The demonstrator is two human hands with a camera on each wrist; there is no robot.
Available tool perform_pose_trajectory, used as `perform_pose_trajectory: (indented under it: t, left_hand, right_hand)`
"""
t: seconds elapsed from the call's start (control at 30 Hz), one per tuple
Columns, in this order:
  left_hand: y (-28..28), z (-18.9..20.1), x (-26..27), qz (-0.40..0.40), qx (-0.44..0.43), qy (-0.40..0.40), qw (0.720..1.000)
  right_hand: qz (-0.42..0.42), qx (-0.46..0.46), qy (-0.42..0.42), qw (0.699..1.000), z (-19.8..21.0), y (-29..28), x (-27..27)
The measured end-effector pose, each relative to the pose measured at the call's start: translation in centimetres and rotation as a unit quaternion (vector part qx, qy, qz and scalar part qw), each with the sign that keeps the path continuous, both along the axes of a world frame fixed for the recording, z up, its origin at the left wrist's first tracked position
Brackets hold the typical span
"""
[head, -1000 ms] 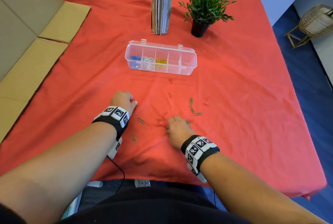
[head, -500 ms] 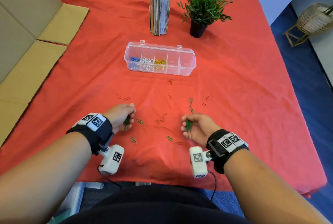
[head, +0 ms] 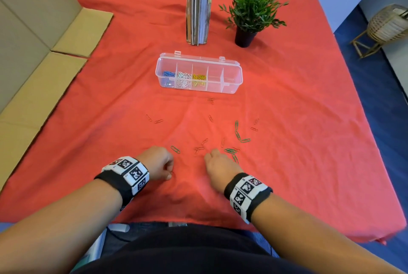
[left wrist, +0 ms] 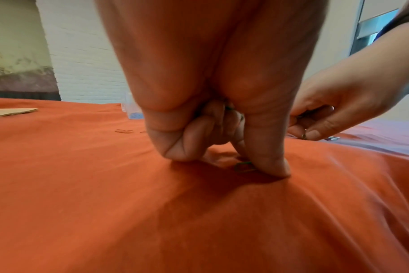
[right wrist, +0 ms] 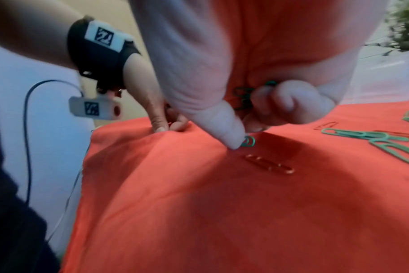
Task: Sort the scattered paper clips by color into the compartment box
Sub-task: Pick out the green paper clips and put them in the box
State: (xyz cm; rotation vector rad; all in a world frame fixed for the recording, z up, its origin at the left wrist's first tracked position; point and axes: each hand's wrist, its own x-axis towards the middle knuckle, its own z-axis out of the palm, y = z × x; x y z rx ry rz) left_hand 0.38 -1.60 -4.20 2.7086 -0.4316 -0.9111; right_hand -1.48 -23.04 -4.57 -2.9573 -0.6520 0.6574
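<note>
Right wrist view: the right hand [right wrist: 245, 103], fingers curled on gathered green clips, pinches a small green wire paper clip [right wrist: 248, 141] lying at its thumb tip, well short of the clear plastic compartment box [right wrist: 385, 77], while the left hand [left wrist: 213, 133] likewise pinches a green clip against the cloth.

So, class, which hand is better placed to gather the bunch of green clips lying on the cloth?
Right. The right hand, holding green clips, is down just beside the bunch. The left hand sits further off, pinching its own green clip.

Palmed green clips [right wrist: 243, 96] — count unclear

Upright books [head: 198, 4], potted plant [head: 251, 8], cardboard [head: 33, 53], wicker stand [head: 386, 26].
</note>
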Motion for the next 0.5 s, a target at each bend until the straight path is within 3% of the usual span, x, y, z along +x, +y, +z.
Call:
perform_pose_trajectory:
  t: [0.13, 0.2, 0.27, 0.3, 0.37, 0.43, 0.47, 0.5]
  left_hand:
    - [-0.2, 0.3, 0.1, -0.020, -0.014, -0.001, 1.000]
    - [0.0, 0.5, 0.6, 0.043, -0.065, 0.001, 0.997]
    - [0.0, 0.8, 1.5, 0.146, -0.129, 0.009, 0.981]
    - [0.0, 1.0, 2.0, 0.184, -0.154, 0.015, 0.971]
    - [-0.1, 1.2, 2.8, 0.215, -0.156, 0.017, 0.964]
    - [-0.3, 1.4, 3.2, 0.189, -0.103, -0.007, 0.976]
    - [-0.3, 1.4, 3.3, 0.158, -0.069, -0.031, 0.985]
    - [-0.4, 1.3, 3.3, 0.127, -0.040, -0.050, 0.990]
  right_hand:
    - [0.001, -0.008, 0.005, 1.000, 0.3, 0.2, -0.3]
    - [-0.043, 0.035, 0.070, 0.996, 0.6, -0.2, 0.8]
    - [-0.171, 0.147, 0.141, 0.964, 0.6, -1.1, 2.2]
    - [-0.262, 0.233, 0.191, 0.917, 0.7, -1.7, 2.9]
    - [-0.412, 0.386, 0.262, 0.782, 1.1, -3.3, 3.9]
    - [-0.516, 0.495, 0.296, 0.633, 1.8, -5.2, 4.8]
    - [-0.545, 0.531, 0.310, 0.570, 2.0, -6.2, 5.2]
    - [-0.561, 0.552, 0.318, 0.529, 2.1, -7.1, 5.5]
